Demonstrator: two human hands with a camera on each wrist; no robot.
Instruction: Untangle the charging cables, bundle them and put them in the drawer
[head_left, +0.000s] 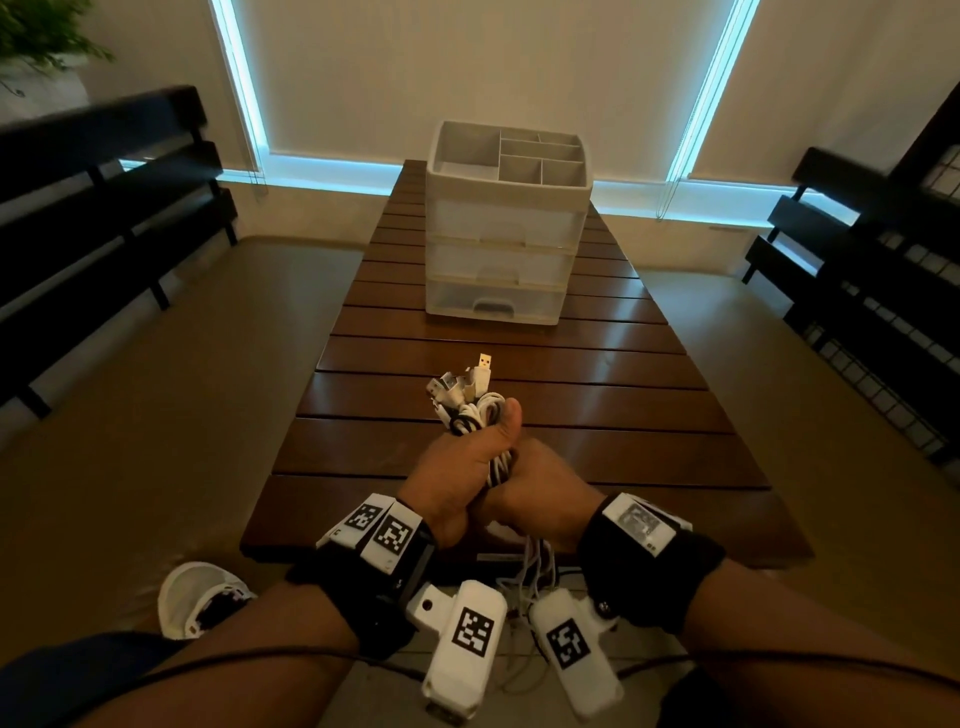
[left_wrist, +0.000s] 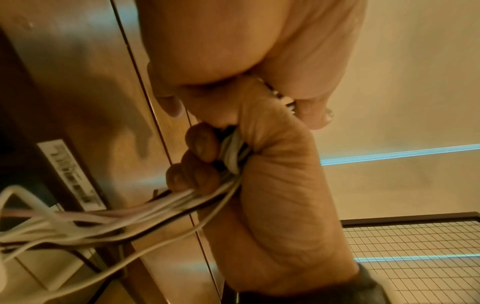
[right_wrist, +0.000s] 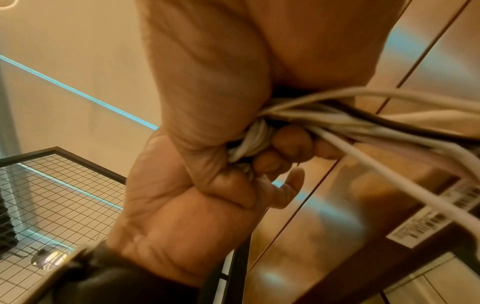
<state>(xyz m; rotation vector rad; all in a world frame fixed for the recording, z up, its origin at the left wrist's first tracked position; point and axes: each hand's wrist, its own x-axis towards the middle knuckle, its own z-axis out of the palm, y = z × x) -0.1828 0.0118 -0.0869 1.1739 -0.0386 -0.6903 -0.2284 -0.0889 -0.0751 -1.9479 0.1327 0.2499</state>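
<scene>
Over the near end of the slatted wooden table (head_left: 613, 364) both hands grip one bundle of white and black charging cables (head_left: 474, 408). My left hand (head_left: 457, 467) wraps the bundle's upper part, thumb pointing up. Just below it my right hand (head_left: 543, 499) is fisted round the same cables (left_wrist: 231, 152). USB plugs (head_left: 484, 362) stick out above the left hand. Loose cable tails (head_left: 535, 566) hang below the right hand past the table edge and trail sideways in the wrist views (right_wrist: 389, 125). The white three-drawer unit (head_left: 498, 260) stands further back on the table, all drawers closed.
An open-topped compartment tray (head_left: 519, 156) tops the drawer unit. Dark slatted benches (head_left: 104, 208) flank the table on both sides, with a wire-grid panel (head_left: 893, 384) at the right. A white shoe (head_left: 202, 597) shows at lower left.
</scene>
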